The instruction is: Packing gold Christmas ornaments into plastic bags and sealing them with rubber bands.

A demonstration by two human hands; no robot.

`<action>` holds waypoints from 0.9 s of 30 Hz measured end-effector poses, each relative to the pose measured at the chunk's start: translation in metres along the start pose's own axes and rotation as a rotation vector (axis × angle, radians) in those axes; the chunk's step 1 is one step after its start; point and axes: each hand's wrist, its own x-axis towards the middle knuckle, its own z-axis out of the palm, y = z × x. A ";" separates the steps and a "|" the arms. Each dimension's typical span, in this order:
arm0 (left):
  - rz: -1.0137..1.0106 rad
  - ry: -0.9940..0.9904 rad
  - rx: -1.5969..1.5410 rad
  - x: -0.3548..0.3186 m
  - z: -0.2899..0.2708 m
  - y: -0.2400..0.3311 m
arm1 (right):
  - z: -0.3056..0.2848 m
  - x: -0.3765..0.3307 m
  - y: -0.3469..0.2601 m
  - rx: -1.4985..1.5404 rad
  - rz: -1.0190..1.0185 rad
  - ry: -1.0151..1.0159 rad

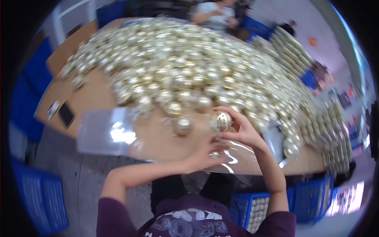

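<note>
My right hand [245,132] grips a gold ball ornament [222,121] with a dark pattern on it, thumb below and fingers above. Just below and to the left, my left hand [206,155] is curled, its fingers slightly blurred. A small shiny gold piece [215,155] shows among those fingers; most of it is hidden, so its full shape is unclear. A single gold ball [183,125] sits on the brown tabletop [156,140] left of my hands. Beyond it spreads a huge pile of shiny gold balls [189,71], many seemingly in clear wrapping.
Left on the table are a clear plastic sheet or bag [104,132], a dark phone [66,113] and a small whitish item [53,110]. Blue crates [41,197] stand below left; another crate [252,209] is below right. Stacked trays of balls [335,134] rise at right. Another person [215,15] sits across.
</note>
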 end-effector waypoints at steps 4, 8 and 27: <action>0.084 0.097 0.095 -0.025 0.003 0.014 | -0.097 -0.119 0.052 -0.465 0.234 0.702; -0.072 0.275 0.071 -0.035 0.018 0.028 | -0.146 -0.220 0.099 -1.174 0.483 0.852; -0.205 0.528 0.175 -0.052 0.036 0.043 | -0.046 -0.149 0.086 -0.775 0.123 0.920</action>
